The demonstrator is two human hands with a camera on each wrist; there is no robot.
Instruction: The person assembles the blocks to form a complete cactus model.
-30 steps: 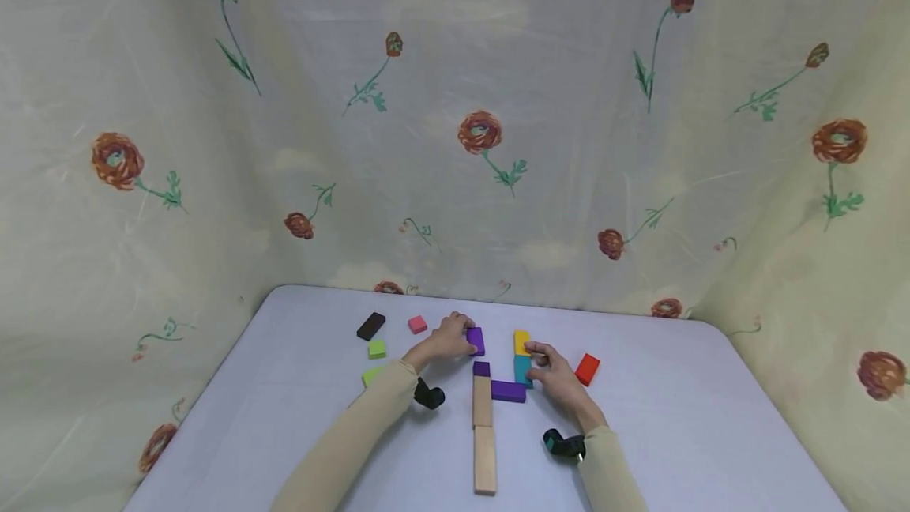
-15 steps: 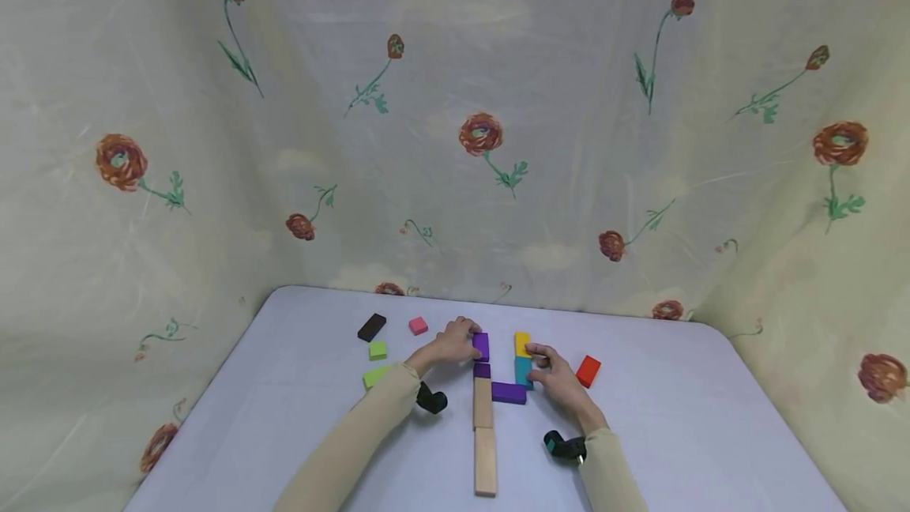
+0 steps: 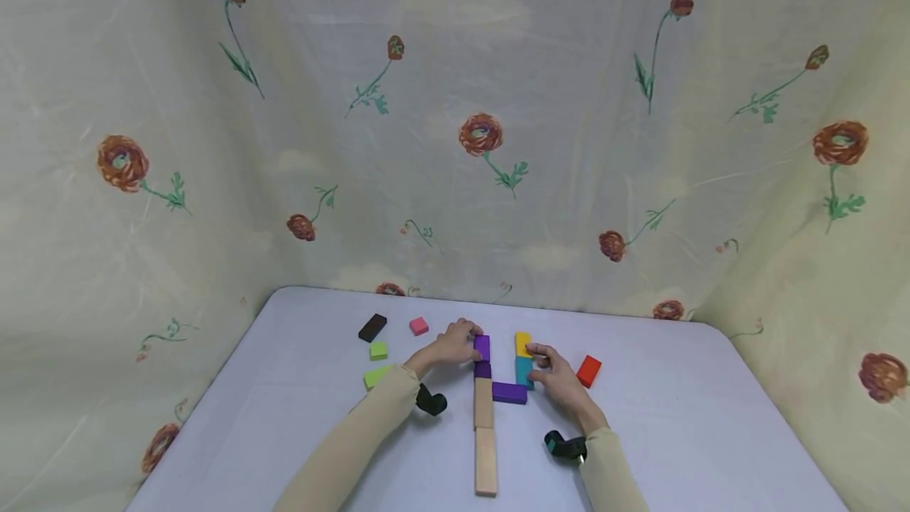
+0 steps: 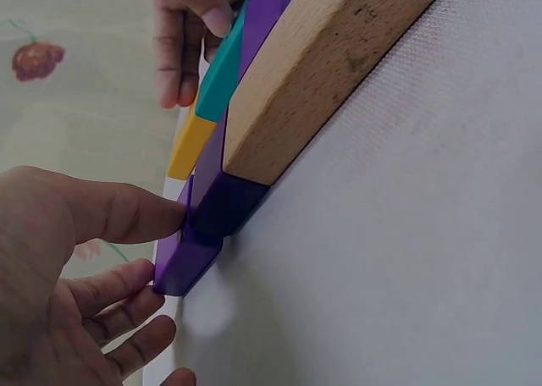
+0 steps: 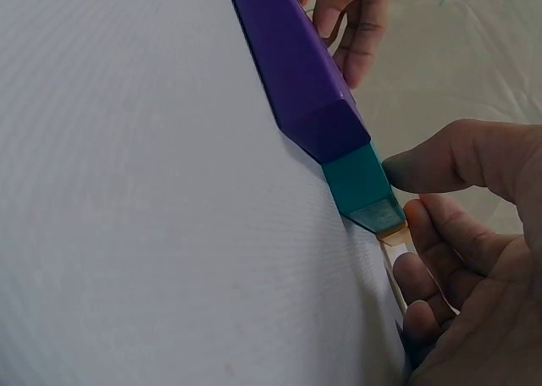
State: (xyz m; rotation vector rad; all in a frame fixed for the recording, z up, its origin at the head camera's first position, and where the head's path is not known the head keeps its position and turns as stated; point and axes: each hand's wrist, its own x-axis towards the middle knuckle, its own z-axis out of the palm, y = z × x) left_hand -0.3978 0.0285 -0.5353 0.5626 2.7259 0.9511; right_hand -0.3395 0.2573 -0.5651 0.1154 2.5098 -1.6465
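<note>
In the head view my left hand (image 3: 455, 342) pinches a purple block (image 3: 482, 347) between thumb and fingers. That block's near end meets a dark purple block (image 3: 483, 370) at the top of a line of two wooden blocks (image 3: 483, 403). My right hand (image 3: 558, 378) rests beside a teal block (image 3: 524, 370) and a yellow block (image 3: 522, 343) laid end to end. In the right wrist view its thumb touches the teal block (image 5: 360, 181), and its index finger is at the yellow one (image 5: 392, 234). Another purple block (image 3: 509, 393) lies crosswise between the wooden line and the teal block.
A red block (image 3: 588, 370) lies right of my right hand. Left of my left hand are a dark brown block (image 3: 373, 328), a pink block (image 3: 419, 325) and two lime green blocks (image 3: 378, 351). A flowered cloth (image 3: 441, 180) hangs behind the white table (image 3: 675, 417).
My left hand has moved the purple block to the right and then slightly nearer, closing the gap to the dark purple block. The right hand has stayed in place.
</note>
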